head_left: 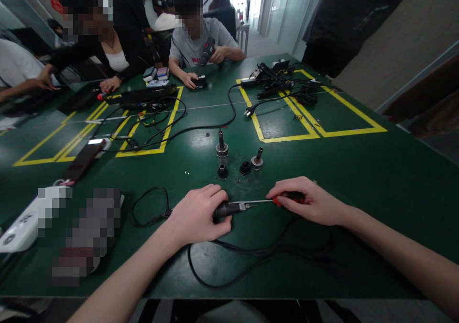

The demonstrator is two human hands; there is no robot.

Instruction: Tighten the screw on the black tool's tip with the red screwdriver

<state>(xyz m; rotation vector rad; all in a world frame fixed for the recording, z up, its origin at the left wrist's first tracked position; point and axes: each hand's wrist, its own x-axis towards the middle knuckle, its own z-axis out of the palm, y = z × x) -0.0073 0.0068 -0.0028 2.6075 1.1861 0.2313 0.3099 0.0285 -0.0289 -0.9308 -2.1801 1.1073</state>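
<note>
My left hand [199, 213] is closed around a black cylindrical corded tool [226, 211], which lies low over the table with its metal-collared end pointing right. My right hand [313, 201] grips the red-and-black handle of a screwdriver [278, 200]. Its thin shaft reaches left along the tool's upper side; whether the tip touches the tool or my left fingers, I cannot tell. Beyond my hands stand a metal-and-black shafted part [222, 150] and a shorter one [257, 161]. Near them are two black cup-shaped pieces, one [223, 171] on the left and another [245, 168] on the right, with several tiny bits.
Black cable [229, 284] loops across the green table [358, 179] near me. A white power strip [21, 227] and a phone [84, 158] lie left. Bundled cords [276, 81] sit at the back right. Across the table, a person [206, 40] holds a power drill [208, 50].
</note>
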